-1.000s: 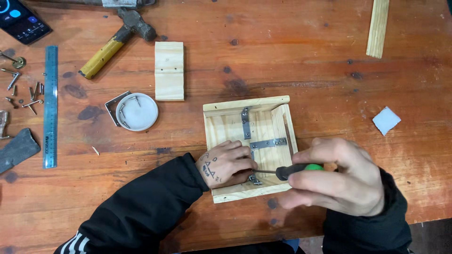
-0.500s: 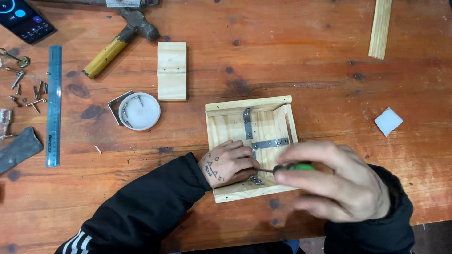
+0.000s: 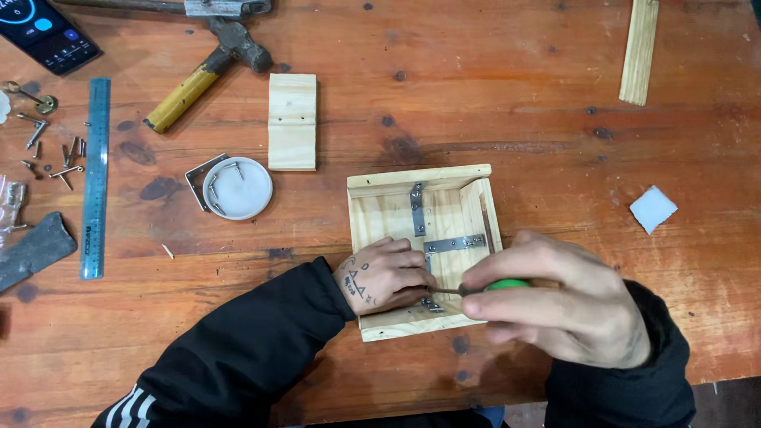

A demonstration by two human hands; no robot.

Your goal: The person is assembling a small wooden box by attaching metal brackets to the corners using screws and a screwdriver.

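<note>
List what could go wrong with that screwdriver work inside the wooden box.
The left hand pins a small bracket right beside the screwdriver tip, so a slip could jab its fingers. The right hand drives sideways; the wooden box is unclamped and might skid.

Pale bare-wood box [image 3: 396, 208], shiny metal brackets [image 3: 452, 244], worn reddish wooden table [image 3: 515, 95].

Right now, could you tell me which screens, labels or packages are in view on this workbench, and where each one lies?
Phone: top left corner of the table, flat and tilted, dark lit screen with blue marks.
Steel ruler: left side, lying lengthwise, blue-grey with printed markings.
No packages or signs show.
</note>
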